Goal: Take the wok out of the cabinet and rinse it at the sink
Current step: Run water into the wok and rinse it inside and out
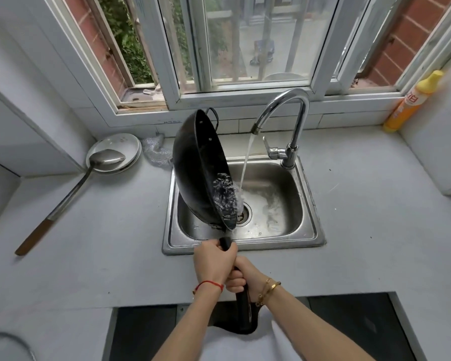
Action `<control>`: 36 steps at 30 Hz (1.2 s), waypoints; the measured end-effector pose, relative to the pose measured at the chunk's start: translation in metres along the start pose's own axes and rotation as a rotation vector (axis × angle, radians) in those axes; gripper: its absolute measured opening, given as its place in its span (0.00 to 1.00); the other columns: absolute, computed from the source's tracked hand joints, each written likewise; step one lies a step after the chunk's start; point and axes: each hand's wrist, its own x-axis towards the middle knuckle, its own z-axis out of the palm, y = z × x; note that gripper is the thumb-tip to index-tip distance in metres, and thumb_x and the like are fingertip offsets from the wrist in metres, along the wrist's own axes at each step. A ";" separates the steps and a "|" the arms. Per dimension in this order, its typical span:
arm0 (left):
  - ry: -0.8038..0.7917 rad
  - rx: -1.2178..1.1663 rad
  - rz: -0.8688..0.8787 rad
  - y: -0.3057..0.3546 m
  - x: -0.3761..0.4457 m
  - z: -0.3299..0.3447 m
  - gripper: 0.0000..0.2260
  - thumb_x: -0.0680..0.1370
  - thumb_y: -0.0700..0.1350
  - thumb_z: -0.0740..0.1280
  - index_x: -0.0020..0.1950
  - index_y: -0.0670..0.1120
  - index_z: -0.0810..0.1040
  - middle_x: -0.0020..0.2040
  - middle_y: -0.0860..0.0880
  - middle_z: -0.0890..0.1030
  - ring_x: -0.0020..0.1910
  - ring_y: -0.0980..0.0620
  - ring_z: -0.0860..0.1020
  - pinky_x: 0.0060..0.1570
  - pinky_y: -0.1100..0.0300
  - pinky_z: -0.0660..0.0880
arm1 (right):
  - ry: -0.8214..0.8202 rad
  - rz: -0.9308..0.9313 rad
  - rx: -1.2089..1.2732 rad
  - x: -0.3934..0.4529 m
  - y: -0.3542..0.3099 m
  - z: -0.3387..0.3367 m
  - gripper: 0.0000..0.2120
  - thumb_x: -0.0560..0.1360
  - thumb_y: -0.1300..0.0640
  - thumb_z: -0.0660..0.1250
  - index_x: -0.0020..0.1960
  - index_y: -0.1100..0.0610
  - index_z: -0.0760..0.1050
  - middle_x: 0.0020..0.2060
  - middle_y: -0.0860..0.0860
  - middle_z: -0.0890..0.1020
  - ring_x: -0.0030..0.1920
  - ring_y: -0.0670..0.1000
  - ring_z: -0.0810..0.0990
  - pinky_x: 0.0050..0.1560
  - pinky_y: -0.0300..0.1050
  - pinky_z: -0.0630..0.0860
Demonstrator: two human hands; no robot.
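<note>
Both hands grip the long black handle (241,295): my left hand (214,264) wraps it nearest the bowl, my right hand (241,276) just behind. Ahead of my grip, the wok (198,168) stands tipped on edge over the sink (307,225), water spilling from its low rim beside the faucet (292,115) stream. I should roll it slowly so water sweeps the whole inside.

A pale grey countertop (362,230) is spread below a white-framed window (245,48), through which daylight is admitted. Red brick (412,24) and green foliage (130,43) are seen beyond the window. White wall tiles (331,121) are set directly beneath the window.
</note>
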 end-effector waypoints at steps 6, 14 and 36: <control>0.046 0.054 -0.002 0.001 -0.003 -0.005 0.16 0.68 0.50 0.71 0.25 0.44 0.73 0.22 0.48 0.75 0.24 0.51 0.73 0.26 0.60 0.67 | -0.126 0.045 0.191 0.007 0.006 0.004 0.31 0.80 0.54 0.51 0.18 0.53 0.63 0.12 0.45 0.62 0.11 0.43 0.60 0.12 0.32 0.57; -0.203 -0.479 -0.241 -0.015 -0.001 0.000 0.08 0.68 0.50 0.75 0.39 0.46 0.84 0.37 0.50 0.86 0.38 0.52 0.83 0.42 0.59 0.79 | -0.169 0.043 0.202 0.004 0.004 0.002 0.25 0.75 0.55 0.58 0.19 0.53 0.61 0.12 0.45 0.61 0.11 0.43 0.60 0.12 0.32 0.56; -0.596 -0.957 -0.341 -0.026 0.001 0.025 0.07 0.80 0.37 0.63 0.50 0.36 0.79 0.39 0.46 0.82 0.38 0.51 0.81 0.48 0.60 0.79 | 0.747 -0.377 -0.821 -0.031 0.019 0.004 0.16 0.76 0.55 0.65 0.30 0.50 0.67 0.25 0.46 0.71 0.26 0.45 0.69 0.25 0.35 0.63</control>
